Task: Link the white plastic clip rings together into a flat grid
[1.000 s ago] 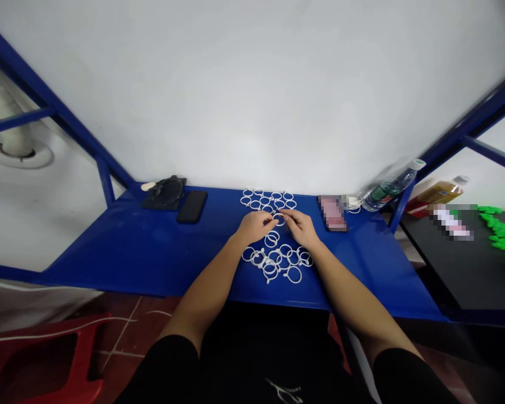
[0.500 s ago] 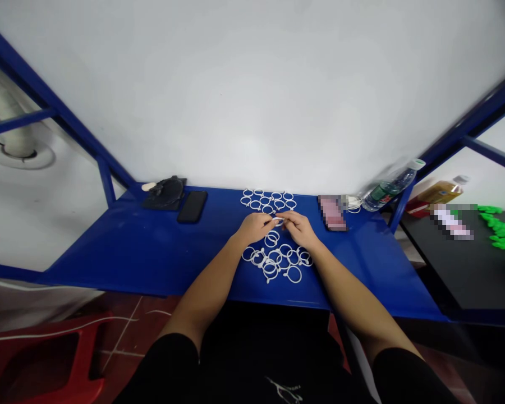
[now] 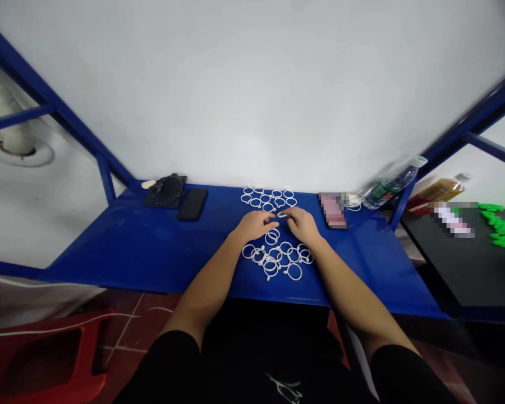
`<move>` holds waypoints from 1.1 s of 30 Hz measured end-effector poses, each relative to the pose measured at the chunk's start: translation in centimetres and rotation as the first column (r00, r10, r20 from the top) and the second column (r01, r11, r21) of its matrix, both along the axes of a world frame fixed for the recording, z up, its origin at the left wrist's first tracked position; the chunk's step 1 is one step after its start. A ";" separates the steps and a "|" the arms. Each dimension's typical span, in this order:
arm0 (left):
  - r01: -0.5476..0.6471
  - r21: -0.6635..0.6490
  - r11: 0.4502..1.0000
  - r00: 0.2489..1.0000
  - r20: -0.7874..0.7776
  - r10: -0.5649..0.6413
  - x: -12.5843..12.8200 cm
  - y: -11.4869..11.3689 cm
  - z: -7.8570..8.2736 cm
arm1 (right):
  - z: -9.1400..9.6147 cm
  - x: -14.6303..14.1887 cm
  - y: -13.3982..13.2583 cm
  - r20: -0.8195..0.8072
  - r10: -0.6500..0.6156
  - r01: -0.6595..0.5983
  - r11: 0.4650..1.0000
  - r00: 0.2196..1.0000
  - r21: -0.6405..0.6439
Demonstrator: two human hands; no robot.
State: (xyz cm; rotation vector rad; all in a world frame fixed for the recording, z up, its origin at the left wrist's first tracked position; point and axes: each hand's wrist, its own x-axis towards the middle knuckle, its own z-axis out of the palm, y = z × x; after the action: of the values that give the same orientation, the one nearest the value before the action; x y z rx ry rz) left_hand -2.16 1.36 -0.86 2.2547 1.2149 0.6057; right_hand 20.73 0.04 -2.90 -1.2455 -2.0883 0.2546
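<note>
My left hand (image 3: 255,225) and my right hand (image 3: 303,224) meet over the blue table (image 3: 130,247), fingertips pinched together on one small white plastic ring (image 3: 281,214). Beyond them lies a neat group of white rings (image 3: 268,198) near the wall. Just in front of my hands sits a loose pile of several more white rings (image 3: 280,259). Both hands have curled fingers.
A black phone (image 3: 192,203) and a dark object (image 3: 165,191) lie at the back left. A blurred pink item (image 3: 332,210) and a tipped water bottle (image 3: 389,185) are at the back right. A black table (image 3: 471,264) with green pieces (image 3: 503,230) stands to the right. A red stool (image 3: 42,359) is lower left.
My hands have shifted slightly away from me with the ring between them. The view has tilted a little; the ring piles have not moved.
</note>
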 end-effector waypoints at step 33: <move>-0.248 0.143 0.958 0.968 0.077 0.239 0.6 0.0 -0.2 | 1.0 -1.1 -1.3 -0.127 0.102 -0.110 0.992 0.987 -0.058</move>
State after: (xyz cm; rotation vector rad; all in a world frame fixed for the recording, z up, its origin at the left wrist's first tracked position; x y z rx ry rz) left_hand -1.58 1.33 -1.11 2.2068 1.4747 0.8787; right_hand 19.59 -1.22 -1.92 -1.1270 -2.0554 0.4401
